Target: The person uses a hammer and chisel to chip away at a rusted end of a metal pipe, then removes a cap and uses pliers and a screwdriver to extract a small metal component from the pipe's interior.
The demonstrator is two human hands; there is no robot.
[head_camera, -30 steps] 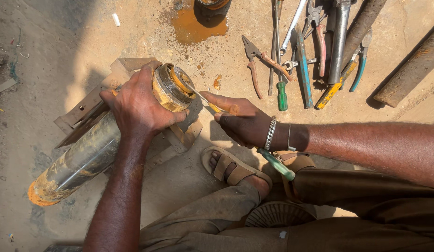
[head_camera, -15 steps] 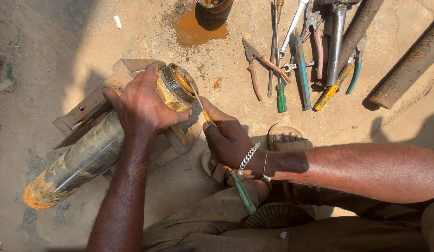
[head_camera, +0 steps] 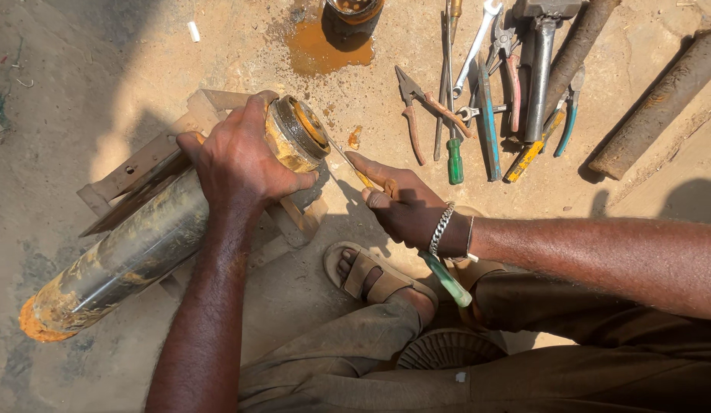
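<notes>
Tan fabric of bent trouser legs fills the nearest edge of the view, and one sandalled foot (head_camera: 380, 277) is planted on the sandy ground (head_camera: 88, 69) just beyond. A green-handled screwdriver (head_camera: 444, 277) is gripped in the right hand (head_camera: 405, 206), fingers curled round the shaft with the forefinger stretched along it; its thin tip is set against the rim of the rusty cylindrical pump body (head_camera: 153, 237). That cylinder lies tilted across a low metal frame (head_camera: 130, 172), and its threaded upper end is clasped from above by the left hand (head_camera: 244, 160), fingers spread round it. Open sand is left to the left of the frame. Farther off, two rusty bars (head_camera: 652, 107) lie at the right, beside a cluster of hand tools (head_camera: 485, 92) too overlapped to be counted. One dark can (head_camera: 354, 14) stands in an orange puddle at the top edge.
</notes>
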